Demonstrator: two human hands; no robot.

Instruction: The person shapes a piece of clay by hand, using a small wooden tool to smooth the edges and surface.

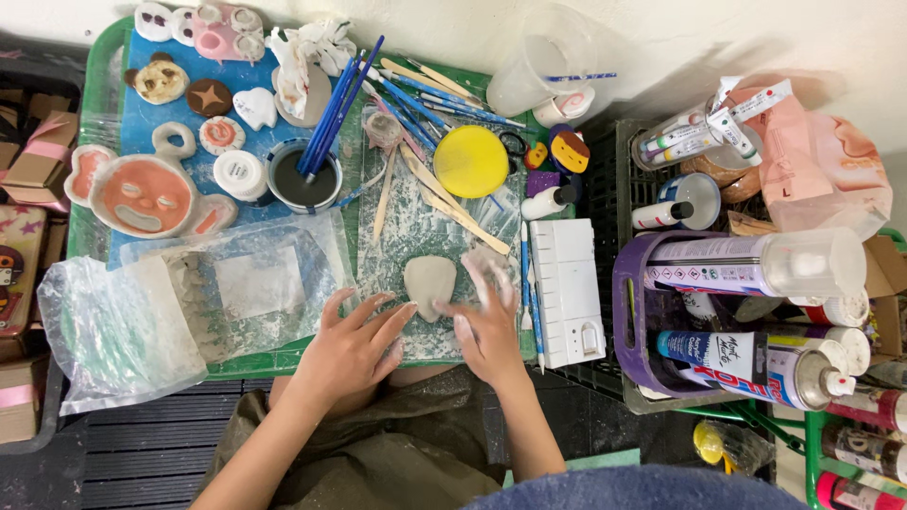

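Your green tray (104,76) carries the clay-smeared work mat (406,236), and near the mat's front edge lies the small flat clay piece (429,283). Its long axis runs away from you: broad rounded end far, narrower end pointing back toward your body. Your left hand (351,345) lies flat, fingers spread, tips touching its left edge, gripping nothing. Your right hand (489,321) presses open against its right side, equally near; its fingers blur.
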